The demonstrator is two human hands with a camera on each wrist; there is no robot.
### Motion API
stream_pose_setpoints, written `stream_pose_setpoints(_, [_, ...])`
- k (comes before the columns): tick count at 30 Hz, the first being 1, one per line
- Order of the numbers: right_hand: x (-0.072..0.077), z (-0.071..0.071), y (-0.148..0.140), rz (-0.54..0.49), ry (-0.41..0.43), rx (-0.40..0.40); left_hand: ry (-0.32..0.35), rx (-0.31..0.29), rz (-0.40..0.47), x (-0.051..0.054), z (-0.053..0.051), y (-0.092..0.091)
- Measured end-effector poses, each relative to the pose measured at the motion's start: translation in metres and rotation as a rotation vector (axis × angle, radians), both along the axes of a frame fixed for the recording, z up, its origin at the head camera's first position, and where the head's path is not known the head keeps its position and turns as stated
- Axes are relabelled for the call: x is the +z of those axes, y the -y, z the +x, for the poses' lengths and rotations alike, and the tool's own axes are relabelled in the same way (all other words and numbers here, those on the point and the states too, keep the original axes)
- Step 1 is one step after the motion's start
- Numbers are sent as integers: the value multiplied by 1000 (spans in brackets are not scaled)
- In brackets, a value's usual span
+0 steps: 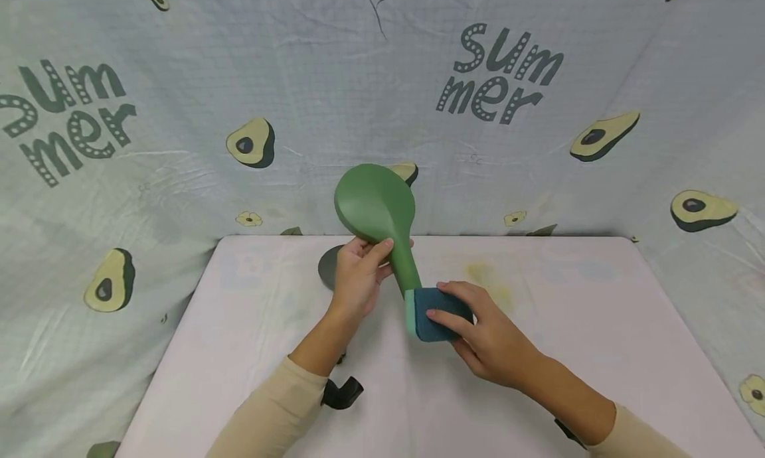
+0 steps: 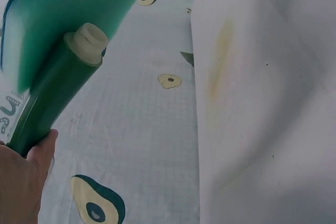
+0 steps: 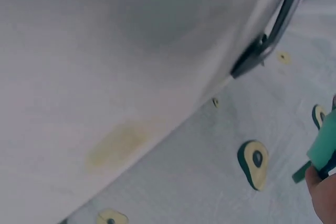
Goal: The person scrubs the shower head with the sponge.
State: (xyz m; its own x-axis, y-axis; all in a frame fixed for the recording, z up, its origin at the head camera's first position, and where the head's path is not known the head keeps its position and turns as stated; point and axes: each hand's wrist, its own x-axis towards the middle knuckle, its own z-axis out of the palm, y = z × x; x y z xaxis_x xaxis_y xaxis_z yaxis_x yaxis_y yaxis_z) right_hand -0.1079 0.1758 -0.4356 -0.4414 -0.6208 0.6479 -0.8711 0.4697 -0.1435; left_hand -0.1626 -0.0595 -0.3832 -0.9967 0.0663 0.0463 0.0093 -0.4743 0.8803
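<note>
Shower head is raised above the table, face end uppermost, handle slanting down. Left hand pinches its neck between thumb and fingers. Right hand grips the sponge, two fingers set apart across its blue side, at the handle's threaded end. A dark disc lies partly hidden beyond the left hand; a black fitting rests beside the left sleeve. Patterned curtain stands behind.
</note>
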Motion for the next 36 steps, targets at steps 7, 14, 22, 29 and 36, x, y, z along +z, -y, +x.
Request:
stream_pose_setpoints(7, [33, -37, 9, 14, -2, -94, -2, -11, 19, -1, 4, -6])
stream_pose_setpoints(14, [50, -47, 7, 11, 5, -117, -20, -42, -10, 1, 6, -9])
stream_pose_setpoints(22, [25, -19, -16, 88, -138, 129, 8, -15, 15, 3, -1, -3])
stream_pose_setpoints(29, [8, -7, -26, 81, -156, 123, 1, 25, 35, 5, -4, -4])
stream_pose_setpoints(36, [17, 9, 2, 378, -427, -4, 16, 95, 12, 3, -3, -8])
